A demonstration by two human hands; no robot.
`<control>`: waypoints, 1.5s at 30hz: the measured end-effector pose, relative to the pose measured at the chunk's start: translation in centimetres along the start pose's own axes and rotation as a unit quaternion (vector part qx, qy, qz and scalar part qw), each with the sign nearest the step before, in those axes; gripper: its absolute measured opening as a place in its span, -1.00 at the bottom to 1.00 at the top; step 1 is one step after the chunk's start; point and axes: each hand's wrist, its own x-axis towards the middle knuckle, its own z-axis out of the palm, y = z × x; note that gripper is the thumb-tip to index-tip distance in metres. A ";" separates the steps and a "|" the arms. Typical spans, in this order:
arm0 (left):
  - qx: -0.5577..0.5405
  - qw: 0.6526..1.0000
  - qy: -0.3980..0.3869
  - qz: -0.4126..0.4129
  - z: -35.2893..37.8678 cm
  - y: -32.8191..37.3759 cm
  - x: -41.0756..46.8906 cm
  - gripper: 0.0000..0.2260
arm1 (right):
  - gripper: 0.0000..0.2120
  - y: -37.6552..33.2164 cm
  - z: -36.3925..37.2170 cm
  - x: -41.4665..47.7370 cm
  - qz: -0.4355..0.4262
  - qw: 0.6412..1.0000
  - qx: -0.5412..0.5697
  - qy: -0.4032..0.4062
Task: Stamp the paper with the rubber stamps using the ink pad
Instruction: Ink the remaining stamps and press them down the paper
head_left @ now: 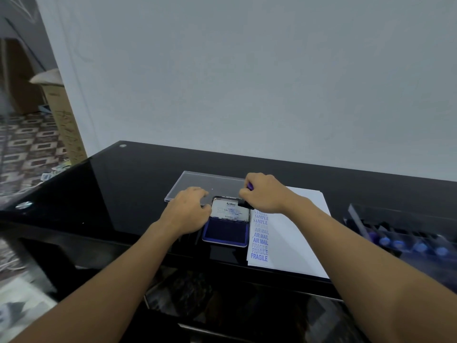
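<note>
– Blue ink pad: location and condition?
– On the black glass desk, touching the left edge of the paper. Its lid stands raised at the far side and the inked face is exposed.

– Paper condition?
– One column of violet prints down its left margin: SAMPLE at the top, AIR MAIL in the middle, FRAGILE at the near end (several impressions are faint).

– Hands?
– The right hand clenches the rubber stamp by its purple handle, at the head of that column, beside the lid's right corner. The left hand lies curled against the lid's left edge. Whether it pinches the lid or merely rests there cannot be told.

– Step in hand?
– Probably an impression at the column's top. Contact between die and paper is hidden by the fingers.

– Next move?
– Press squarely with the die level, then lift straight up to avoid smearing. Re-ink on the pad before any further print. The stamp case stands to the right and a clear acrylic cover lies behind the pad.
</note>
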 end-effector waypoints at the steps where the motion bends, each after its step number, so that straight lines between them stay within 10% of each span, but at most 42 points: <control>1: -0.001 1.000 0.001 0.001 0.1 0.0 -0.1 -0.58 | -0.82 0.0 0.2 0.0 -0.001 1.000 0.000 -0.001; 45: -0.092 0.993 0.066 0.015 0.4 3.2 1.0 -0.57 | -0.78 5.5 -5.7 -3.0 0.084 0.981 0.095 0.146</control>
